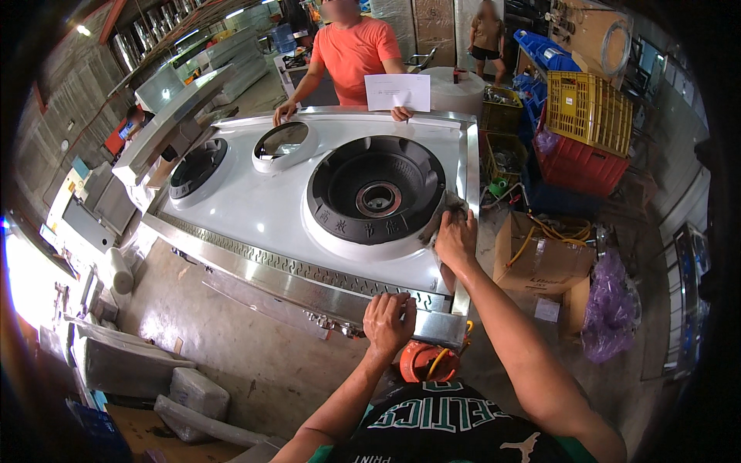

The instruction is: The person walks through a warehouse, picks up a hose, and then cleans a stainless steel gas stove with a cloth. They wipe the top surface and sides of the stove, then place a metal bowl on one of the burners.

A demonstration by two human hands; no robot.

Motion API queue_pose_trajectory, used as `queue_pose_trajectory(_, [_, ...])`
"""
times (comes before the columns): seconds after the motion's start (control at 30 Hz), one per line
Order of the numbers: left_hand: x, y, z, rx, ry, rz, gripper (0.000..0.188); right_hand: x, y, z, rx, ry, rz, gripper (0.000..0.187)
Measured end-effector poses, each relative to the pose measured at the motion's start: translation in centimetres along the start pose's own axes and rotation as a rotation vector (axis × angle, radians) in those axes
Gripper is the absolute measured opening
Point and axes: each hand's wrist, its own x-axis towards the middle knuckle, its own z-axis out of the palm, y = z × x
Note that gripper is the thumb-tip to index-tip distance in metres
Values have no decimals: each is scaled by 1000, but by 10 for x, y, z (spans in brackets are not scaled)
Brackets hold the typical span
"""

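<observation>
In front of me stands a wide stainless steel wok stove [270,224], with a slotted strip along its front. A black burner ring [359,220] with raised lettering sits in a white round collar at the right. My right hand [457,235] is beside that collar at the stove's right side, fingers bent over a grey, crumpled piece that looks like a rag [450,202]. At the front edge rests my left hand [389,322], its fingers curled on the metal rail. Farther left are a round opening with a raised collar [284,147] and a second black burner ring [199,168].
Across the stove a person in an orange shirt [355,50] holds a white paper sheet [397,92]. An orange gas cylinder [427,361] stands below the front right corner. To the right are a cardboard box [544,258], purple plastic wrap [610,309] and stacked yellow and red crates [587,112].
</observation>
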Motion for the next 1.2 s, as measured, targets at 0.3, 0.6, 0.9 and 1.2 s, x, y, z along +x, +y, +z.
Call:
queue_pose_trajectory(0.3, [1,1,-1,-6,20,8,10,0,-1,-7,-17,-44,0,36])
queue_pose_trajectory(0.6, [1,1,-2,-3,6,1,10,-1,-2,-9,-26,-42,14,37])
queue_pose_trajectory(0.9, [1,1,-1,-1,2,-5,9,-1,-1,-6,-28,-1,2,39])
queue_pose_trajectory(1.2, [1,2,-1,-5,14,1,9,-1,-1,-4,-6,-8,2,36])
